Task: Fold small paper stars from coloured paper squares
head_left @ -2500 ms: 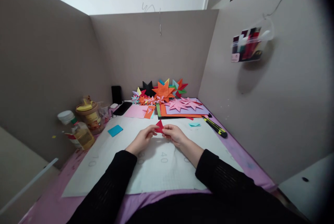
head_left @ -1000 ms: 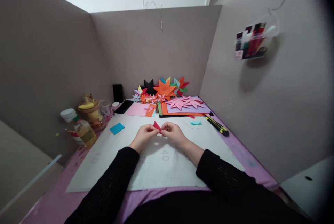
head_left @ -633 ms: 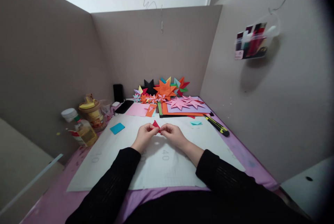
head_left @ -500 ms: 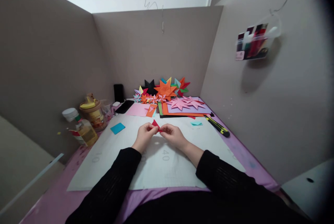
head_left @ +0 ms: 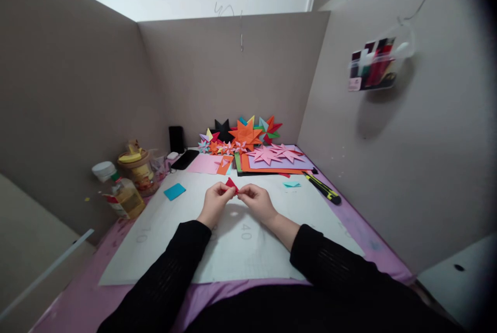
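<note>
A small piece of folded red paper (head_left: pixel 232 184) is pinched between both hands above the white mat (head_left: pixel 267 260). My left hand (head_left: pixel 215 200) grips its left side with thumb and fingers. On the other side my right hand (head_left: pixel 258 202) pinches the lower right corner. Fingers hide part of the paper, so its exact folds cannot be made out. To the left lies a blue paper rectangle (head_left: pixel 174 191). A folded turquoise paper piece (head_left: pixel 291 185) rests to the right.
Folded paper stars (head_left: pixel 247 135) stand at the back, beside stacked coloured sheets (head_left: pixel 279 163). A yellow-black utility knife (head_left: pixel 323 188) lies along the right edge. At left are a glue bottle (head_left: pixel 126 197), a tub (head_left: pixel 135 170) and a phone (head_left: pixel 185 159). Grey panels (head_left: pixel 233 74) enclose three sides.
Both hands keep their pinch on the red paper, with only slight finger movement. The whole view has shifted slightly; the other things stay in place.
</note>
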The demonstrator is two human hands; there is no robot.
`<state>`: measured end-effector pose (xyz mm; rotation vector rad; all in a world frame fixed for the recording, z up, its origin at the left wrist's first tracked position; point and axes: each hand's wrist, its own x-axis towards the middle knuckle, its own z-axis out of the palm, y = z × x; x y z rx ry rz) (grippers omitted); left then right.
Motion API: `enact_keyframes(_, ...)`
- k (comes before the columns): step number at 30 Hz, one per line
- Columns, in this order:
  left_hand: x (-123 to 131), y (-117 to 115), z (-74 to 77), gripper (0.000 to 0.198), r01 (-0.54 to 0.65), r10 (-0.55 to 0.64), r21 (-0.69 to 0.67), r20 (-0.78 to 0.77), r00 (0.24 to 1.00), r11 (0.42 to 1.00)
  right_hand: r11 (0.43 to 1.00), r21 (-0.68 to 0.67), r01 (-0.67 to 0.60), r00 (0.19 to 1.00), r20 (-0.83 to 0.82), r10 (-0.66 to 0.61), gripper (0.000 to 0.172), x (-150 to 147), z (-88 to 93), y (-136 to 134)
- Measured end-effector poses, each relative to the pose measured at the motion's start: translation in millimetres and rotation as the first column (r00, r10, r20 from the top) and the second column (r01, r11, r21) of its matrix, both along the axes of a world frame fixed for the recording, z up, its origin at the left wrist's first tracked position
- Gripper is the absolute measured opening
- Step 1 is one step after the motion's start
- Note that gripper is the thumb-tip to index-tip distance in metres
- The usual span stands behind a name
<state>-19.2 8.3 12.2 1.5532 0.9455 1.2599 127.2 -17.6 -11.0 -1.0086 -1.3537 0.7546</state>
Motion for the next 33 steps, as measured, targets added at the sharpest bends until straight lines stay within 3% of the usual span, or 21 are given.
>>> enact_keyframes(5, -2.6, 2.3, -1.5, 0.022, -0.012, 0.013, 0.021, -0.031, 0.999, 1.000, 0.999, -0.033, -0.019, 0.996, -0.084, 0.016, 0.016, -0.6, 0.1, 2.1)
enact_keyframes(11, -4.0, 4.6, -1.8, 0.024, -0.037, 0.036, 0.017, 0.028, 0.999, 0.999, 0.978, -0.142, -0.154, 0.944, -0.313, 0.103, 0.027, 1.8, 3.3, 3.9)
enact_keyframes(22, 0.6, 0.1, -1.1, 0.023, -0.068, 0.069, 0.046, -0.008, 0.998, 0.997, 0.972, -0.220, -0.085, 0.989, -0.134, 0.056, 0.025, -2.8, 3.7, 2.3)
enact_keyframes(33, 1.7, 1.6, -2.4, 0.026, -0.059, 0.060, 0.010, -0.042, 0.997, 0.998, 0.984, -0.175, -0.016, 0.997, -0.076, 0.003, 0.024, -5.1, -0.9, 2.3)
